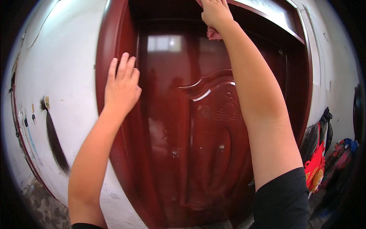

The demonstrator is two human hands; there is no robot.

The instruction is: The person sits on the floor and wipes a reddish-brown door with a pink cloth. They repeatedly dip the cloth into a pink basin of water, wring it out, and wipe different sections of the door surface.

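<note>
A reddish-brown door (pixel 168 120) with a carved, curved panel fills the middle of the view. My right hand (pixel 216 14) is raised at the top edge, gripping a pink-red cloth (pixel 214 33) against the upper part of the door or its frame. Some of the cloth hangs below the palm; the rest is hidden or cut off by the picture's edge. My left hand (pixel 122 81) is held up by the left door frame (pixel 107 57), its fingers apart and nothing in it. Whether it touches the frame is unclear.
On the white wall (pixel 74 57) at left hang a dark hank of hair (pixel 54 140) and small keys (pixel 33 117). Dark clothes (pixel 311 140), a red fabric item (pixel 315 163) and plaid cloth (pixel 337 160) hang at right. A glazed transom (pixel 270 13) lies above the door.
</note>
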